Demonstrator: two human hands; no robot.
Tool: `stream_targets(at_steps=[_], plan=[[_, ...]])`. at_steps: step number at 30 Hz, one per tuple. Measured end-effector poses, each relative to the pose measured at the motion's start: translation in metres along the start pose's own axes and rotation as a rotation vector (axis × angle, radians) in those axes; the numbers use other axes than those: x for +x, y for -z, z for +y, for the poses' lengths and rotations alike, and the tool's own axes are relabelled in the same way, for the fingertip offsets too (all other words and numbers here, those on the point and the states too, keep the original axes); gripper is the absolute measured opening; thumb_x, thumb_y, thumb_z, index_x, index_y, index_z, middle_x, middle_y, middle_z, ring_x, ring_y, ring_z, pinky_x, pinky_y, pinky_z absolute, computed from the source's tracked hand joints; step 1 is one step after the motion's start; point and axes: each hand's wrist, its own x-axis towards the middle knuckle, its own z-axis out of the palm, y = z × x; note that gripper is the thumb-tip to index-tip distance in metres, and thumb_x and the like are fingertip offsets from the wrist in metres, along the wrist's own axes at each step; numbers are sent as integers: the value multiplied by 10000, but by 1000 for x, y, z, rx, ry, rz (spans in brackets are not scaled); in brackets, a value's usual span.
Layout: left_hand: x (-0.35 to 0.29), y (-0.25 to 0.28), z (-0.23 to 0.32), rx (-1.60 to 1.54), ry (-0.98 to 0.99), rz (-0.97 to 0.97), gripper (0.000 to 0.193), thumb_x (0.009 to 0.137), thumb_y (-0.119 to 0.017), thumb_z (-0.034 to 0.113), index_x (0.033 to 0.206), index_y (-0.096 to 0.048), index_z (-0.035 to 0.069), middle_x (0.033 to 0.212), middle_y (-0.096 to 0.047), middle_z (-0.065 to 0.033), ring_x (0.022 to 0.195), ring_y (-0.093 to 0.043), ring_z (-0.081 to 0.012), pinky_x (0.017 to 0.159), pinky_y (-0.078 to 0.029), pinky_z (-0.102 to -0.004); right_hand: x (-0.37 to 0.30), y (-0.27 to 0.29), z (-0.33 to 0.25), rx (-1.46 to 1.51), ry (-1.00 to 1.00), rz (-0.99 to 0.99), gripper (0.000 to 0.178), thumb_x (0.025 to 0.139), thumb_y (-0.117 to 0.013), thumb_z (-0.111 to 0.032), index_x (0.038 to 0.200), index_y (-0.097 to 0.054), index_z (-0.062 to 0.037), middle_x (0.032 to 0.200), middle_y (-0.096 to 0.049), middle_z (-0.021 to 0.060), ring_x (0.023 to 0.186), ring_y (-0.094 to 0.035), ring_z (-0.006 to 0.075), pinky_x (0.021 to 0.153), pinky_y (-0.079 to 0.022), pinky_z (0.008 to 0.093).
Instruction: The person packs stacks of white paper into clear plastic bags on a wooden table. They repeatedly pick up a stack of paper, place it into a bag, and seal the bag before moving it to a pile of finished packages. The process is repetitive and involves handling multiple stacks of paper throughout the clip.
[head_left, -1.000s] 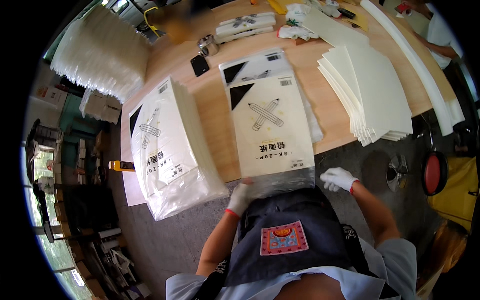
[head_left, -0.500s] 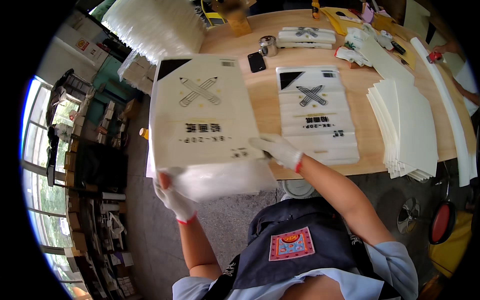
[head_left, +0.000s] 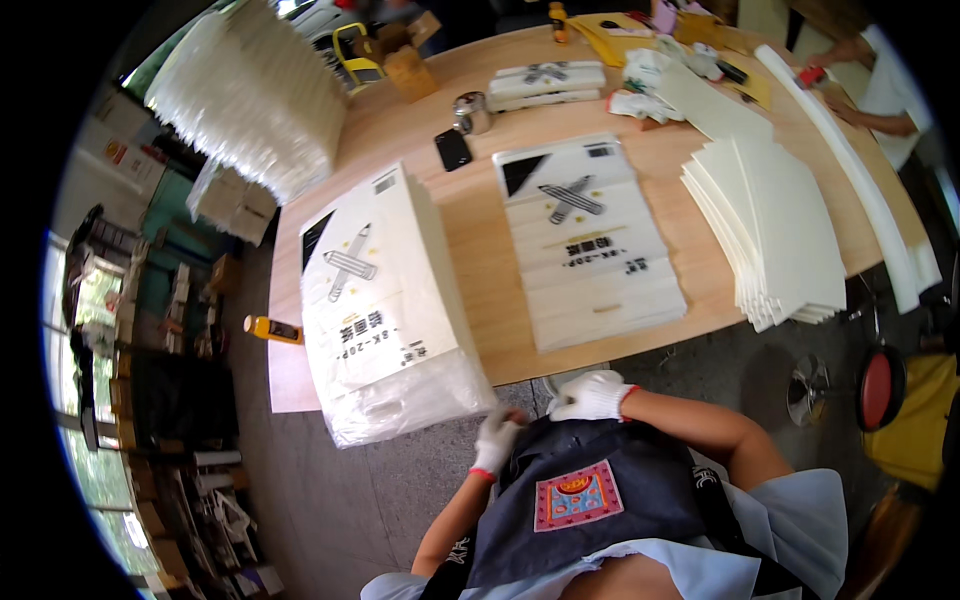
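Note:
My left hand [head_left: 496, 440], in a white knitted glove with a red cuff, hovers by the top of my dark apron [head_left: 560, 450]. Motion smears its fingers, part of them bare. My right hand [head_left: 592, 396], gloved alike, is curled at the apron's upper edge; whatever its fingers may pinch is hidden. Left of them, a thick stack of clear plastic packs of white paper [head_left: 375, 290], printed with crossed pencils, overhangs the table's near edge. Apart from both hands, flat printed plastic bags [head_left: 590, 245] lie mid-table.
Fanned cream sheets [head_left: 775, 230] lie on the table [head_left: 470, 230] at right, beside a long white strip [head_left: 850, 170]. A phone [head_left: 453, 150], metal tin [head_left: 471, 113] and folded bags [head_left: 545, 85] sit farther back. An orange bottle [head_left: 272, 329] lies left. Another person's hands [head_left: 850, 110] work at far right.
The pack I held with both hands now rests on the left stack. My hands have let go and drawn back to my apron. The view has shifted slightly.

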Motion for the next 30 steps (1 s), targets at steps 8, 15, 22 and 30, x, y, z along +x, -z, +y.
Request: stream_targets(at_steps=[8, 15, 22, 30], plan=[[117, -142, 187, 683, -843, 73, 144, 777, -638, 225, 869, -634, 114, 845, -661, -120, 825, -616, -316, 694, -480, -425, -88, -12, 67, 225, -294, 247, 435, 827, -527, -500, 941, -687, -112, 857, -690, 92, 822, -650, 278, 760, -488, 372], [171, -137, 187, 721, -650, -275, 145, 794, -569, 193, 741, -655, 89, 867, -667, -109, 833, -616, -286, 716, -478, -402, -101, -18, 73, 617, -322, 373, 378, 843, -573, -437, 927, -671, -82, 790, -687, 56, 707, -655, 173, 656, -493, 305], [148, -142, 250, 868, -565, -136, 195, 846, -526, 204, 814, -659, 65, 870, -657, -135, 790, -629, -298, 715, -485, -404, 9, 22, 127, 822, -275, 802, 522, 841, -566, -509, 1048, -596, -30, 927, -651, 112, 782, -624, 183, 705, -478, 300], [169, -102, 299, -719, -430, -382, 179, 894, -537, 74, 1056, -479, 125, 917, -642, -69, 688, -582, -118, 601, -482, -256, 5, 55, 136, 980, -322, 794, 359, 934, -482, -345, 814, -593, -26, 658, -619, 78, 530, -588, 151, 453, -454, 291]])
